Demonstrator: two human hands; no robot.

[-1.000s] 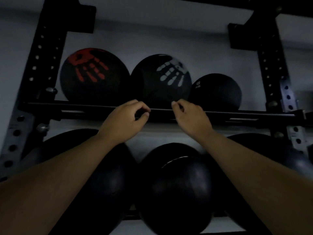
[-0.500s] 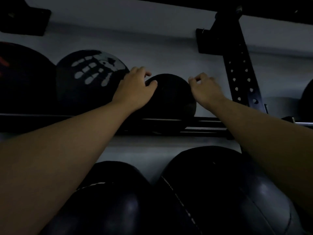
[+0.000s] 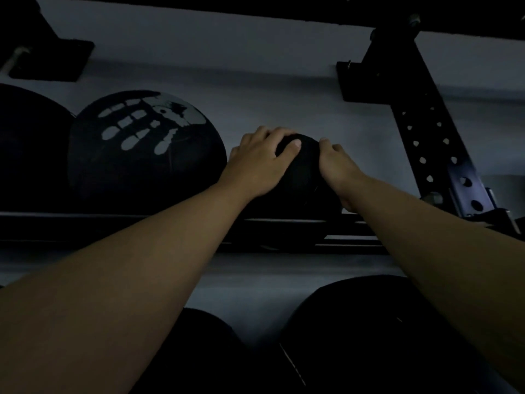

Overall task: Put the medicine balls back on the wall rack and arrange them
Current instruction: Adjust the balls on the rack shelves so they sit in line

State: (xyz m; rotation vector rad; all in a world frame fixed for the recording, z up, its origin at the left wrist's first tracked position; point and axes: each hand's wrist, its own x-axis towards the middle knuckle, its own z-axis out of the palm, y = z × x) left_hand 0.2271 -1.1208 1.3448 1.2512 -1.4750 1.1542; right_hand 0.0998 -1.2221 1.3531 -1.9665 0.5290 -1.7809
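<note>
Dim gym wall [image 3: 255, 89], pale grey, very low light. Black wall rack [image 3: 431, 143] bolted to it: a perforated upright on the right, and a horizontal rail [image 3: 113, 223] crossing the frame at mid-height.

On the upper rail, left to right: a dark ball [image 3: 25, 152] cut off by the frame edge, then a black medicine ball with white handprint [image 3: 142, 149] touching it, then a small black medicine ball [image 3: 301, 177] just beside the handprint one. The small ball sits on the rail, left of the upright.

Both hands are on the small ball. Left hand [image 3: 255, 163] is spread over its upper left side, palm down, thumb across the top front, fingers curled over the crown. Right hand [image 3: 338, 166] is pressed on its upper right side, fingers wrapped toward the back, thumb side low near the rail. So it is a two-handed hold, the ball clasped between the palms. Ball is partly hidden by both hands. Cannot tell whether it is lifted or resting on the rail.

Both bare forearms reach up from the bottom corners.

Lower row: two large black balls, one at bottom centre [image 3: 204, 351] and one at bottom right [image 3: 369, 331], close together, mostly in shadow.
</note>
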